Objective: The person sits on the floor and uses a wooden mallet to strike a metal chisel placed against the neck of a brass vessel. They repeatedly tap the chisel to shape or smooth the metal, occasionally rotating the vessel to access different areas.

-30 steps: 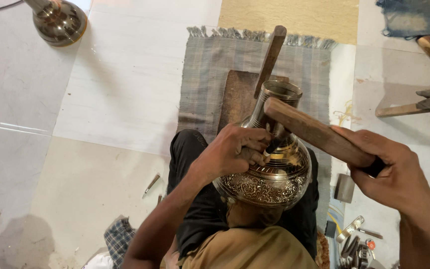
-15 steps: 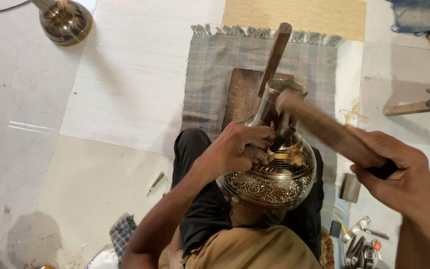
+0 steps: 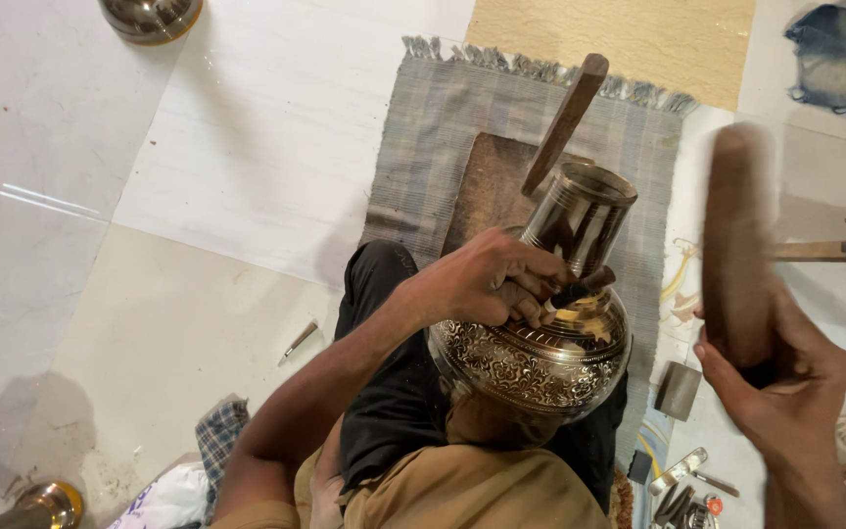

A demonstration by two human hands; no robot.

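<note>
A: What is seen at the left?

B: A small metal tool (image 3: 300, 339) is seen lying on the pale floor (image 3: 198, 176), well apart from the pot. A round metal vessel (image 3: 149, 17) is cut off by the top edge.

A: And the middle?

B: An engraved brass pot (image 3: 540, 358) is held in the lap, above a grey fringed mat (image 3: 433, 147) and a wooden block (image 3: 487, 186). The left hand (image 3: 492, 279) is laid on the pot's shoulder at the base of its neck, fingers curled and pinching a small dark tool (image 3: 580, 287) against the metal. A wooden stick (image 3: 565, 122) is seen slanting behind the neck.

A: And the right?

B: A wooden mallet (image 3: 736, 235), blurred, is gripped by the right hand (image 3: 785, 392), fingers closed round its handle, raised clear of the pot.
</note>
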